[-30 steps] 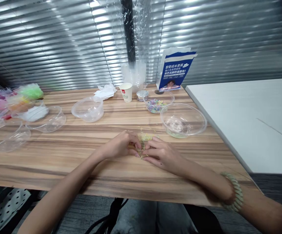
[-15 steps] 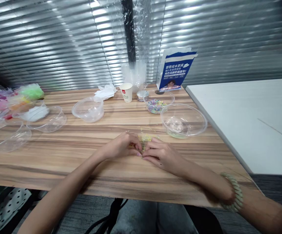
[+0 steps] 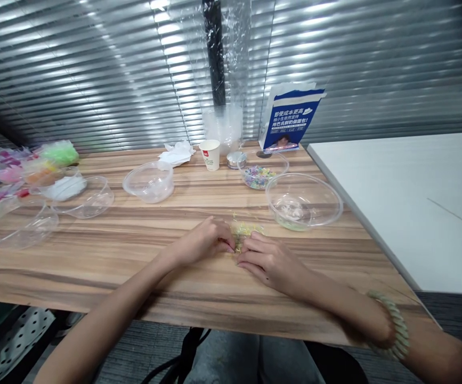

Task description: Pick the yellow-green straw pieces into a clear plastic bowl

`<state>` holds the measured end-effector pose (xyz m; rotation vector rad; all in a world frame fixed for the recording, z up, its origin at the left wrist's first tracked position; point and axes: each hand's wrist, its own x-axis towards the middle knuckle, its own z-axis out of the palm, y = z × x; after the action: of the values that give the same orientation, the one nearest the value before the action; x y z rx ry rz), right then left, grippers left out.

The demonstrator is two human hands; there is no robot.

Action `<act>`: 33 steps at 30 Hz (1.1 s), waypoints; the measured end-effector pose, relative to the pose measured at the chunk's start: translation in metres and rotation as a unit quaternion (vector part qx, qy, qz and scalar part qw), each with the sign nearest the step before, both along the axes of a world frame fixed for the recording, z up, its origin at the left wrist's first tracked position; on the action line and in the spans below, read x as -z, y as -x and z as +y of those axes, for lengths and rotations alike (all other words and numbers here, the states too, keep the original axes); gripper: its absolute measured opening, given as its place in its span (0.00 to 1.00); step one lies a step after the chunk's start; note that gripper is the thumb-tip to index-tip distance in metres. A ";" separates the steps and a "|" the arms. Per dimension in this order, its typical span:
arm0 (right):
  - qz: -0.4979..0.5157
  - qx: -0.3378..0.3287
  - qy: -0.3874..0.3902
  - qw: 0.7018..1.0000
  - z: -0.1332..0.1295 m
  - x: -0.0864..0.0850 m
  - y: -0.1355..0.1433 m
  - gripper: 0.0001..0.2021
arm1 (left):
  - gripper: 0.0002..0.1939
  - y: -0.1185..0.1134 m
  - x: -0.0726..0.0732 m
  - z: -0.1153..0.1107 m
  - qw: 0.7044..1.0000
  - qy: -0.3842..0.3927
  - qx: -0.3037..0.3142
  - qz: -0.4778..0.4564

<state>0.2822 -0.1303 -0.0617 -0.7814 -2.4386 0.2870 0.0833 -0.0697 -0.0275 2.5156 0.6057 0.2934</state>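
Loose yellow-green shreds (image 3: 244,229), perhaps on or in clear film, lie on the wooden table between my two hands. My left hand (image 3: 210,240) is closed at their left edge, its thumb and fingertips pinched together. From the right, my right hand (image 3: 273,262) has its fingers bent together and its fingertips at the near edge of the shreds. Whatever is between the fingertips of either hand is too small to make out. Just beyond my right hand stands a clear round bowl (image 3: 337,213) with a little pale matter at its bottom.
Behind it are a bowl of colourful bits (image 3: 258,177), a paper cup (image 3: 210,156), a small round tin (image 3: 236,160) and a blue-and-white bag (image 3: 292,120). Clear tubs (image 3: 151,184) and bright bagged materials (image 3: 57,153) stand left. A white table (image 3: 406,202) adjoins on the right.
The view has shifted slightly. My left hand's thumb and fingers have drawn closer together, and a small gap shows between the two hands. The bowls and cup stay in place.
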 end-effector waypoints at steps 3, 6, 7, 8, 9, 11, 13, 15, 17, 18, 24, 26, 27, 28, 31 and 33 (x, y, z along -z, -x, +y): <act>-0.028 0.015 -0.026 0.999 -0.002 0.003 0.002 0.12 | 0.07 -0.003 -0.004 -0.001 1.000 -0.017 0.022 0.004; -0.034 0.028 -0.049 0.998 -0.001 0.005 0.002 0.11 | 0.08 -0.004 -0.005 -0.002 0.999 -0.006 0.042 0.014; -0.025 0.031 -0.058 0.998 -0.001 0.005 0.002 0.11 | 0.08 -0.004 -0.005 -0.002 0.999 0.004 0.046 0.014; -0.010 0.037 -0.066 0.997 0.000 0.004 0.000 0.11 | 0.08 -0.003 -0.005 -0.002 0.999 0.014 0.047 0.012; 0.009 0.048 -0.071 0.996 0.001 0.002 -0.001 0.11 | 0.08 -0.002 -0.005 -0.001 0.999 0.023 0.043 0.008; 0.049 0.079 -0.073 0.993 0.004 -0.001 -0.005 0.10 | 0.07 0.000 -0.006 0.001 0.999 0.034 0.017 -0.003; 0.077 0.104 -0.075 0.989 0.006 -0.004 -0.008 0.08 | 0.06 0.003 -0.007 0.003 0.999 0.044 -0.013 -0.014; 0.086 0.112 -0.074 0.987 0.007 -0.005 -0.009 0.08 | 0.06 0.006 -0.009 0.006 0.997 0.055 -0.038 -0.025; 0.087 0.112 -0.070 0.987 0.007 -0.004 -0.009 0.08 | 0.06 0.007 -0.010 0.008 0.996 0.064 -0.053 -0.033; 0.088 0.111 -0.066 0.988 0.007 -0.003 -0.008 0.08 | 0.06 0.007 -0.010 0.008 0.995 0.067 -0.057 -0.035; 0.124 0.118 -0.008 0.985 0.005 0.004 -0.008 0.08 | 0.06 0.001 -0.005 0.004 0.987 0.109 -0.079 -0.086; 0.135 0.131 -0.002 0.982 0.005 0.003 -0.009 0.08 | 0.07 -0.001 -0.002 0.000 0.978 0.145 -0.091 -0.120; 0.140 0.135 0.003 0.981 0.005 0.002 -0.009 0.08 | 0.08 -0.003 -0.001 -0.001 0.972 0.166 -0.098 -0.138; 0.147 0.138 0.011 0.979 0.005 0.001 -0.009 0.08 | 0.08 -0.004 0.000 -0.003 0.965 0.186 -0.104 -0.155; 0.182 0.142 0.048 0.972 0.006 -0.002 -0.008 0.06 | 0.09 -0.007 0.002 -0.006 0.944 0.228 -0.127 -0.202; 0.217 0.143 0.074 0.963 0.006 -0.003 -0.007 0.05 | 0.09 -0.009 0.002 -0.008 0.935 0.241 -0.144 -0.218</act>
<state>0.2897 -0.1238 -0.0588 -1.0033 -1.8843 0.4770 0.0920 -0.0775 -0.0296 1.8107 0.7522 0.6977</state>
